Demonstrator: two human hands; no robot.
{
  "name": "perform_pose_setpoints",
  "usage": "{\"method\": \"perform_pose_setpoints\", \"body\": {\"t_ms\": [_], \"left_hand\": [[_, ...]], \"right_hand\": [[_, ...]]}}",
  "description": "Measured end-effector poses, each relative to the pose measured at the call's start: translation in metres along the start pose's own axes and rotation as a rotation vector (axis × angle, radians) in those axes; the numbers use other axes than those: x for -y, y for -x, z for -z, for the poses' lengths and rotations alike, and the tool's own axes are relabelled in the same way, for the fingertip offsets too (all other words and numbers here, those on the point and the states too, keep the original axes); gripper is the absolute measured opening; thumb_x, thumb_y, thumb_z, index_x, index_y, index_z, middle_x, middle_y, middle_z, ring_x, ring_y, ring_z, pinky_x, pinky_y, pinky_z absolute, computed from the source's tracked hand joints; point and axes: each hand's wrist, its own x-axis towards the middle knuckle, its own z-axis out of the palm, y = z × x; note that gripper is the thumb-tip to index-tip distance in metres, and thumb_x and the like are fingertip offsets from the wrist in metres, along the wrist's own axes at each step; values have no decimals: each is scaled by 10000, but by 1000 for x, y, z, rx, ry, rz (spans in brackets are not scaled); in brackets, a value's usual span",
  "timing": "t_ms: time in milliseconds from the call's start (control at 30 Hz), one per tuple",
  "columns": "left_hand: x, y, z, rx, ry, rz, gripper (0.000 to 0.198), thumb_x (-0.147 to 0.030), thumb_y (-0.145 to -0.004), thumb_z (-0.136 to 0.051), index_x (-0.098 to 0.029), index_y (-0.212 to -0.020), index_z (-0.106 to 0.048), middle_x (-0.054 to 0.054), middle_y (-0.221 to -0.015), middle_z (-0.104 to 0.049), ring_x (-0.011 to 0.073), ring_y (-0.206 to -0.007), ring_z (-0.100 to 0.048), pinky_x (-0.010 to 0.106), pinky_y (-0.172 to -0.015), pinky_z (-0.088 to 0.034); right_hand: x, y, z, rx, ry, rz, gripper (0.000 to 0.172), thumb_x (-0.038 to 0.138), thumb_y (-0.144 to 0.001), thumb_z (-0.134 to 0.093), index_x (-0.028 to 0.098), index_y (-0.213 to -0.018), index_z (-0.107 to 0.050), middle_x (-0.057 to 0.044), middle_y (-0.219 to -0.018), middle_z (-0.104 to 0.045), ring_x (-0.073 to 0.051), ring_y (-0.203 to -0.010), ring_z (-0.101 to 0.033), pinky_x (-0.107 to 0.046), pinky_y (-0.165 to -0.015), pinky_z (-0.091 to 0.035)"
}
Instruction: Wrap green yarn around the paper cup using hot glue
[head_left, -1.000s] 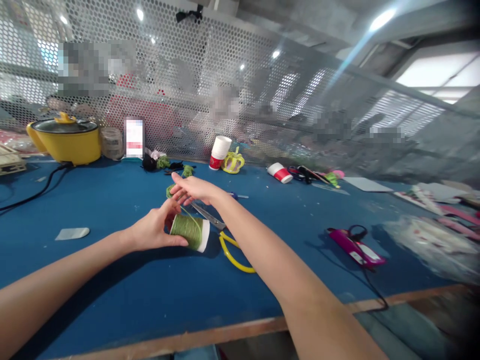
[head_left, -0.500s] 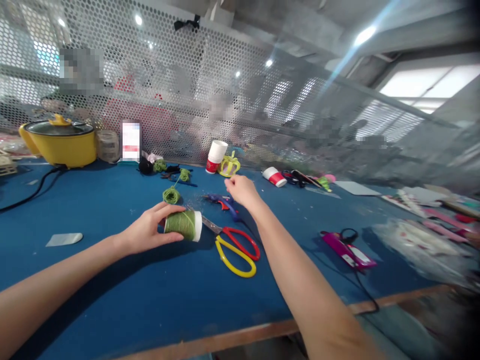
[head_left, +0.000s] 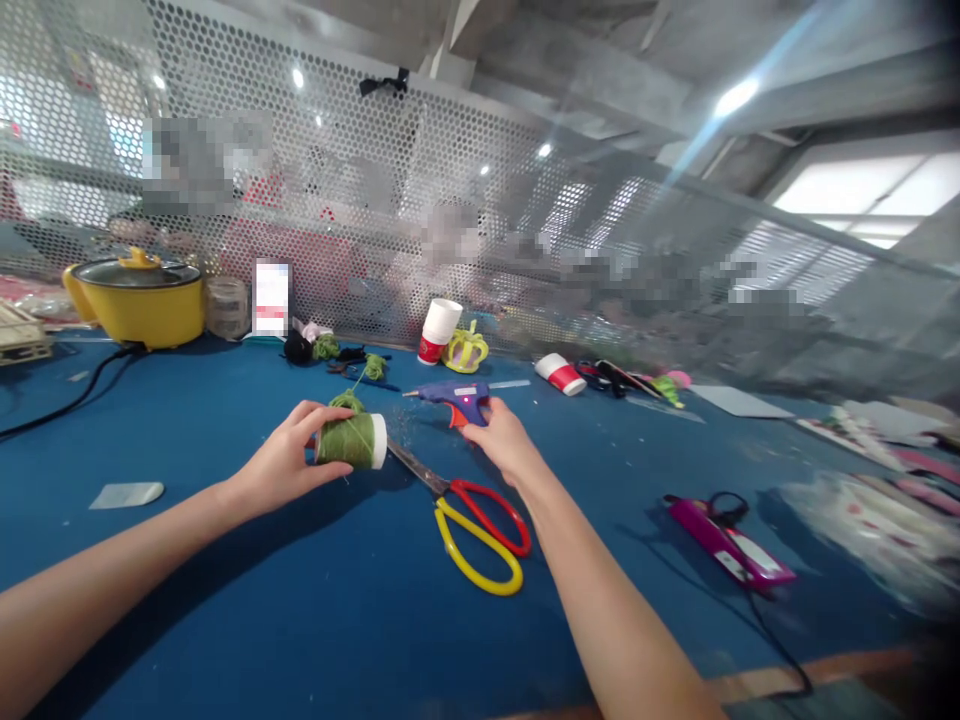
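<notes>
My left hand is closed round a paper cup wrapped in green yarn, held on its side just above the blue table. A green strand runs from the cup back to a small yarn ball. My right hand grips the handle of a blue glue gun with an orange trigger, its nozzle pointing left. Scissors with one red and one yellow handle lie on the table between my hands.
A yellow electric pot with its black cord stands at the back left. Red-and-white paper cups and a yellow crown shape sit by the perforated screen. A magenta tool with a cord lies at right. People sit behind the screen.
My right hand went from near the yarn cup out to the glue gun and has taken hold of it. The scissors came into full view. My left hand kept hold of the cup.
</notes>
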Motion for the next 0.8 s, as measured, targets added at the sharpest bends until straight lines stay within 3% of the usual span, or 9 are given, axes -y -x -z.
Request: {"method": "perform_pose_setpoints", "body": {"t_ms": [100, 200, 400, 800], "left_hand": [[2, 0, 0, 2, -11, -23, 459, -320, -732, -605, -254, -1157, -448, 61, -1078, -428, 211, -945, -510, 368, -766, -502], [5, 0, 1, -16, -57, -71, 451, -283, -744, -598, -250, -1165, -442, 64, -1088, -411, 220, -999, -481, 400, -854, -460], [9, 0, -1, -64, -138, -137, 436, -235, -751, -595, -268, -1160, -445, 63, -1088, -410, 232, -1031, -471, 437, -912, -423], [12, 1, -2, -23, -136, -116, 431, -221, -749, -593, -273, -1153, -452, 67, -1096, -405, 244, -1047, -463, 456, -915, -421]], "right_hand": [[17, 23, 11, 181, -395, 83, 158, 221, -699, -542, 126, -825, -544, 7, -609, -571, -93, -499, -515, -206, -494, -422], [34, 44, 14, 252, -495, 99, 168, 283, -708, -556, 124, -762, -549, 32, -518, -509, -75, -429, -469, -197, -445, -403], [50, 64, 10, 275, -391, 144, 168, 288, -735, -524, 127, -731, -573, 36, -444, -493, -76, -366, -461, -195, -401, -414], [53, 68, 8, 293, -272, 133, 160, 288, -755, -511, 159, -662, -512, 41, -394, -498, -86, -331, -473, -196, -405, -426]]}}
